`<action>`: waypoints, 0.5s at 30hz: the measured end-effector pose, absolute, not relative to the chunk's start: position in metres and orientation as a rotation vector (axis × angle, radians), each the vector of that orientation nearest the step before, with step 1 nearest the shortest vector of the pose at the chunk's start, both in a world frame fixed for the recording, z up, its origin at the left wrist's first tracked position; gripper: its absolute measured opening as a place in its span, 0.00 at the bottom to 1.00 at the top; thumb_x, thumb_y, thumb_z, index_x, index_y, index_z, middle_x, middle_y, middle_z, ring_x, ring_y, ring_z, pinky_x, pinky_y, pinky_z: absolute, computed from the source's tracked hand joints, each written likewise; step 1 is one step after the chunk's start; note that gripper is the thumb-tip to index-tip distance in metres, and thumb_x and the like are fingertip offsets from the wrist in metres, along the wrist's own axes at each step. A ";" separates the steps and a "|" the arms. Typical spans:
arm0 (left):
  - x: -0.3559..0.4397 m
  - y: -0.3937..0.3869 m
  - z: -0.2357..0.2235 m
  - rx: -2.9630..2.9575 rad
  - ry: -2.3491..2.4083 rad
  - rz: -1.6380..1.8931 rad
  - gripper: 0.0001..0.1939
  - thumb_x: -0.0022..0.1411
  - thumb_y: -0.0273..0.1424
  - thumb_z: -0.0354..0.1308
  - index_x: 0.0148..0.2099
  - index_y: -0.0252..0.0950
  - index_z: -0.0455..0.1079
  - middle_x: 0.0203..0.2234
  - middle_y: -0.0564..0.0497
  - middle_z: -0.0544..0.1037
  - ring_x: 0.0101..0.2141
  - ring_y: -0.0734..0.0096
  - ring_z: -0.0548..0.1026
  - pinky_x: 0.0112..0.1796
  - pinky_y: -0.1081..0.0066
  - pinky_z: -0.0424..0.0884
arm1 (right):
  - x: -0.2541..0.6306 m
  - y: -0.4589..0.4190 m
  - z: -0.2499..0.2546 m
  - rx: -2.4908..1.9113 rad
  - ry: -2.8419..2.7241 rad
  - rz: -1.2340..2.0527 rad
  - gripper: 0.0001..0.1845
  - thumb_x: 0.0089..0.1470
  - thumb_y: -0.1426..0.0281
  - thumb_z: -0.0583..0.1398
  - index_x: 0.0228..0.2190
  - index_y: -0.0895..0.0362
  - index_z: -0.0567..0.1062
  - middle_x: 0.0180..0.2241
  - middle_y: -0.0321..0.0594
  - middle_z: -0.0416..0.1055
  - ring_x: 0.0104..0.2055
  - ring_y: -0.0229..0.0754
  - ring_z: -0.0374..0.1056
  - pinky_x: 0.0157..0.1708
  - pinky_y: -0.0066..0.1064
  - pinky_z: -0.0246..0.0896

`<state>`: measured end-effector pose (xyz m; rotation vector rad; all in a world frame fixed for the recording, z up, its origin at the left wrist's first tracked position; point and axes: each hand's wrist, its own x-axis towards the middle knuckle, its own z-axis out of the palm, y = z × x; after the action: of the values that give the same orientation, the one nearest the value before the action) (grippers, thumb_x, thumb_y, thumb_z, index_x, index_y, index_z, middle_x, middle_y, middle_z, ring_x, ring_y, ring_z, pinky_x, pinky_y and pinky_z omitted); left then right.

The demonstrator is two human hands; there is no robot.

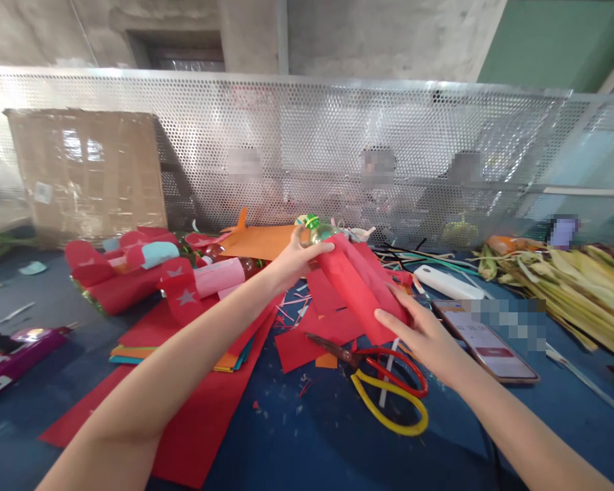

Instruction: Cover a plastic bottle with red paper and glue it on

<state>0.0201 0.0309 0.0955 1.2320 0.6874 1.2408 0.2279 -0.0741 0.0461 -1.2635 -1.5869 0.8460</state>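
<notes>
blue table [307, 443], red paper [205, 416], scissors [383, 382], phone [486, 341]

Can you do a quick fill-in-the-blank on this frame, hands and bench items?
1. Both hands hold a bottle wrapped in ____ paper.
2. The left hand grips the end with the ____ cap.
3. The scissors below the right hand have one red and one ____ handle.
4. The phone lies screen ____.

Missing words: red; green; yellow; up

Bottle [321, 232] mostly under red paper [358, 286]
</notes>
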 end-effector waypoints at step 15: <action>0.018 -0.021 0.107 2.419 0.698 0.684 0.35 0.26 0.41 0.75 0.44 0.50 0.77 0.41 0.48 0.81 0.43 0.47 0.77 0.49 0.60 0.66 | 0.242 -0.085 0.067 -1.211 -2.026 0.935 0.27 0.50 0.60 0.65 0.53 0.48 0.73 0.54 0.39 0.71 0.56 0.55 0.66 0.54 0.47 0.63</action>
<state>0.0175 -0.0206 0.1069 2.4191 0.6982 0.6836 0.2417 -0.0846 0.0671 -1.2108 -2.0258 0.9347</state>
